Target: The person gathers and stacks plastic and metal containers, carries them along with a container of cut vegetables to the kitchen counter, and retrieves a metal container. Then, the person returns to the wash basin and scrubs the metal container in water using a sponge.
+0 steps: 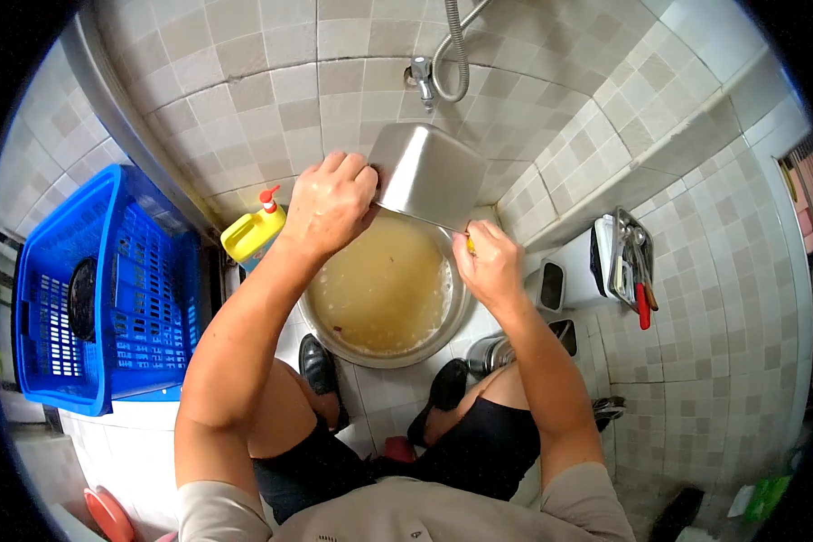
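A deep stainless steel food pan (435,172) is tilted over the far side of a big round metal basin (387,359), its smooth outside facing up. Fingers of my left hand (334,200) are closed around the pan's left edge. My right hand (490,264) is closed at the pan's lower right corner, with a bit of something yellow (470,244) showing by the thumb; most of it is hidden. Cloudy yellowish water (384,280) with foam and small scraps fills much of the basin. The pan's inside faces away from view.
On the left stand a blue plastic crate (154,298) and a yellow jug with a red pump (253,233). A wall tap (423,77) with a hose is above the basin. Metal containers (490,354) stand to the right, below a rack of utensils (637,257).
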A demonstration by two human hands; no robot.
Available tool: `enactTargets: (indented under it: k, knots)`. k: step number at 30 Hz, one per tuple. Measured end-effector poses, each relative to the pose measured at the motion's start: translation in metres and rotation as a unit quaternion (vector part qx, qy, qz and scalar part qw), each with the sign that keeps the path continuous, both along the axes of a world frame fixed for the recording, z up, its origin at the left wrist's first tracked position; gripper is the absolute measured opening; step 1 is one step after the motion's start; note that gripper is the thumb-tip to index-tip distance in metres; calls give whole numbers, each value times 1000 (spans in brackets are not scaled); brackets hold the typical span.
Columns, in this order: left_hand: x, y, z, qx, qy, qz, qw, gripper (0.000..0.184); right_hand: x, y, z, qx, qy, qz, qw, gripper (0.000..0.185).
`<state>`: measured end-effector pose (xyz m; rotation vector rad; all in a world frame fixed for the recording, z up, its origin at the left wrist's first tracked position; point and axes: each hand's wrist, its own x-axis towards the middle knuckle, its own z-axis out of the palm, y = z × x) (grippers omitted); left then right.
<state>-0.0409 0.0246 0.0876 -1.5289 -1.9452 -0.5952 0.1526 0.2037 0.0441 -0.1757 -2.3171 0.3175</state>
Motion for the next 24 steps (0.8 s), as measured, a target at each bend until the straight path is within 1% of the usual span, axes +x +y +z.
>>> enactTargets:
  k: [7,14,17,19,20,22,24]
  knots:
    - [0,0,-1,17,11,-9,1000,19,-2,-2,-2,-4,1,8,1000,8]
    - [2,-1,-3,10,7,1,1000,20,-3,-4,-2,-12,-6,16,1000,8]
    - [0,1,-7,-5,10,11,1000,18,-2,-7,-2,-20,-38,6,999,11]
    - [-1,2,-9,-14,19,20,1000,17,-1,-4,-4,-43,-98,37,994,16]
    - [-3,2,-10,-15,18,20,1000,17,-2,-3,-8,-44,-98,38,993,16]
    - [-6,0,-11,-38,13,32,999,17,-3,2,-23,-104,-147,116,977,20]
    - [-11,-1,-12,-41,11,46,998,18,-1,2,-35,-177,-209,109,956,26]
